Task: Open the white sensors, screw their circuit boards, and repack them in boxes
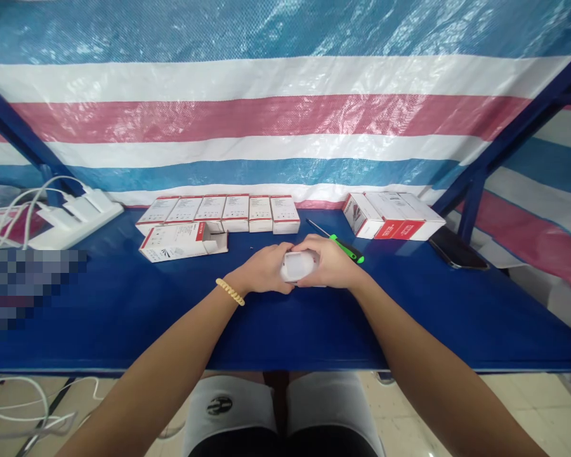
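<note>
Between both hands is a small white plastic device (295, 265) with rounded ends, held just over the blue table; its exact kind I cannot make out. My left hand (266, 269) grips its left side, fingers bent round it. From the other side my right hand (332, 261) closes on it, thumb in front and fingers behind. A green-and-black screwdriver (347, 248) lies just behind my right hand, its shaft pointing away to the left. Behind my left hand, an opened white-and-red box (181, 241) rests on its side, its open end facing right.
Several small white-and-red boxes (235, 212) stand in a row along the back. More boxes (393, 216) sit at the back right, beside a dark phone (457, 249). A white power strip (78, 219) with plugs and cables is at the left. Striped sheeting (266, 120) hangs behind the table (147, 324).
</note>
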`<state>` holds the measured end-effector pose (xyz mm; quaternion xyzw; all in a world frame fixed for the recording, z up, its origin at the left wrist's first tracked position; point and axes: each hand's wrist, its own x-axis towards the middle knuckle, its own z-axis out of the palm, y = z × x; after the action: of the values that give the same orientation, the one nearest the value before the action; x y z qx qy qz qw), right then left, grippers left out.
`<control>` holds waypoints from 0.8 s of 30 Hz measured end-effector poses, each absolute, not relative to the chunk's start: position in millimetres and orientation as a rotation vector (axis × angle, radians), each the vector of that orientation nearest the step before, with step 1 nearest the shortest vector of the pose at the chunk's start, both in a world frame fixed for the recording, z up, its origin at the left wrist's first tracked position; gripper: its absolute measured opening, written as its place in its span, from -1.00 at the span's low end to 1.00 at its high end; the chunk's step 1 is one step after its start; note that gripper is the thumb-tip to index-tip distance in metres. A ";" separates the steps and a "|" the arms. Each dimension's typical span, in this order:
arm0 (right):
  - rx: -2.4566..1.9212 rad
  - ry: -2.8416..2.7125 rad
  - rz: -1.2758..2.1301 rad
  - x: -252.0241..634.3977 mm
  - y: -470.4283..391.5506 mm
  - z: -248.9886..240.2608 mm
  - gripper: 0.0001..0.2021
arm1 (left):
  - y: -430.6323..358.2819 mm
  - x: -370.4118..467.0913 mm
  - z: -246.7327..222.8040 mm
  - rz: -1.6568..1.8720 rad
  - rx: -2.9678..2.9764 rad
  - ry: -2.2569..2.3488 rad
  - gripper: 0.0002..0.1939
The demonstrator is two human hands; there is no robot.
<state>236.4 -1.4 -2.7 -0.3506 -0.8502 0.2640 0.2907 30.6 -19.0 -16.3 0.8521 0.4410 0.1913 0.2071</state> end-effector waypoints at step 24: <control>-0.915 -1.315 1.386 237.0 8.6 -8.6 -0.59 | -17.1 29.4 -7.7 1.140 1.590 1.229 -0.54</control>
<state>237.0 8.6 -8.6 -0.3765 -0.5412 0.5704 0.4899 29.4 -17.1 -7.7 0.6297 0.4866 0.4514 0.4037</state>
